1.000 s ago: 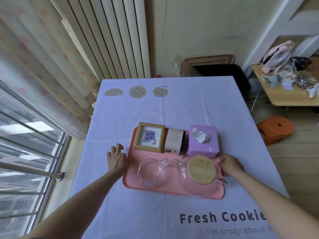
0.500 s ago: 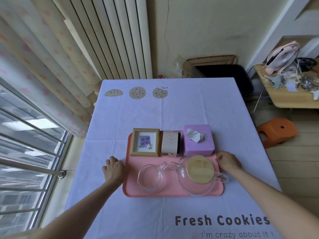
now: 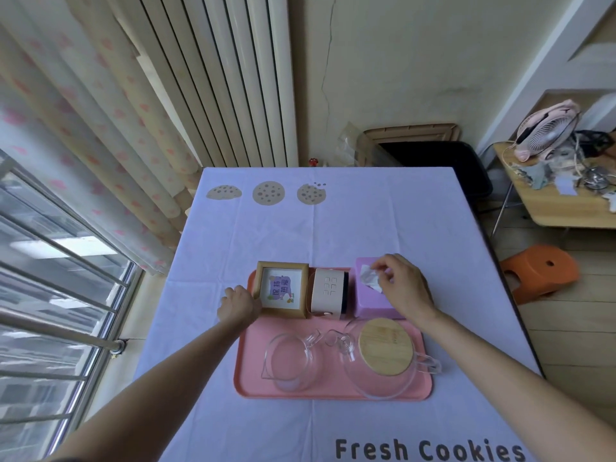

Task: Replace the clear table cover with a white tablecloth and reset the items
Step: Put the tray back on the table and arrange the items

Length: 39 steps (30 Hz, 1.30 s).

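White tablecloth (image 3: 350, 228) is already laid flat under both hands, and the pink tray (image 3: 333, 396) is set down on it. The reset is judged to be in its last tidy-up step.

Left hand (image 3: 238, 306): fingers are curled against the left edge of the picture frame (image 3: 281, 290), which looks gripped there. The finger ends are hidden by the back of the hand.
Right hand (image 3: 405, 288): thumb and forefinger are closed in a pinch on the tissue (image 3: 366, 281), which sticks out of the purple tissue box (image 3: 368, 303) directly beneath.

A beige clock-like block (image 3: 328, 291) sits between the two hands. The glass jug (image 3: 288, 361) and glass teapot (image 3: 376, 385) with bamboo lid (image 3: 385, 350) lie nearer the body than both hands, under the forearms.

Handling, as judged:
- Frame: stiff, light, glazed front. It should be held by the wooden sides, not the pane.
- Tissue: soft and easily torn, so only a light pull is advised. The box is light and may lift with it.
- Glassware: fragile and slippery. It is best taken by the handles, and the lid is possibly loose.
- Cloth: thin and easily dragged into wrinkles if the tray is slid.
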Tool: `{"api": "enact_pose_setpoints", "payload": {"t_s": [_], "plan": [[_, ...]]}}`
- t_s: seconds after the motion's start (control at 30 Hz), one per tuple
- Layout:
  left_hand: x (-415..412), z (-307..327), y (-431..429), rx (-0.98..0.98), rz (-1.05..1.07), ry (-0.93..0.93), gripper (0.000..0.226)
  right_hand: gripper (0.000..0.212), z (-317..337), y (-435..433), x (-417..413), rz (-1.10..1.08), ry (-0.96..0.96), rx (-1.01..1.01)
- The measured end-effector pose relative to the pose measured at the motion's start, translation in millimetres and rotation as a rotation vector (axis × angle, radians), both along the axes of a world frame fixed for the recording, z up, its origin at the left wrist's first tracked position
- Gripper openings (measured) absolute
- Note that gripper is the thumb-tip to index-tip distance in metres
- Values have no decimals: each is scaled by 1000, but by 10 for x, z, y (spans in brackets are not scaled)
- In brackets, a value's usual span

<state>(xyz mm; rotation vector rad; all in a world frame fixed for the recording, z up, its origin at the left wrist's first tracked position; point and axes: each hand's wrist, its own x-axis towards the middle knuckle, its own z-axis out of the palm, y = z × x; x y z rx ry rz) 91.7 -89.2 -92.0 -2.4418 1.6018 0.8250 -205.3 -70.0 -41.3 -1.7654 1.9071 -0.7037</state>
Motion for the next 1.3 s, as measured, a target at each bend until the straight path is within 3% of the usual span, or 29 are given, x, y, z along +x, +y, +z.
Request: {"api": "enact_pose_setpoints", "payload": {"t_s": [0.17, 0.37, 0.57, 0.83, 0.93, 1.1, 1.23, 1.3], "plan": [[0, -134, -129, 111, 26, 72, 53, 17, 17, -247, 503, 214, 8, 70], [56, -180, -254, 33, 68, 81, 38, 21, -27, -535, 803, 311, 72, 173], [47, -229, -255, -1, -63, 15, 46, 24, -131, -845, 1152, 427, 155, 279], [89, -256, -291, -113, -72, 74, 26, 52, -279, -1074, 1449, 581, 230, 482], [116, -201, -272, -205, -130, 116, 17, 59, -280, -1155, 1482, 608, 196, 537], [197, -87, -315, -404, -293, 257, 36, 66, -314, -1269, 1435, 608, 45, 661], [235, 66, -333, -447, -423, 321, 40, 46, -292, -1288, 1360, 555, -131, 668], [271, 167, -347, -466, -302, 521, 38, 33, -271, -1290, 1313, 532, -210, 666]]}}
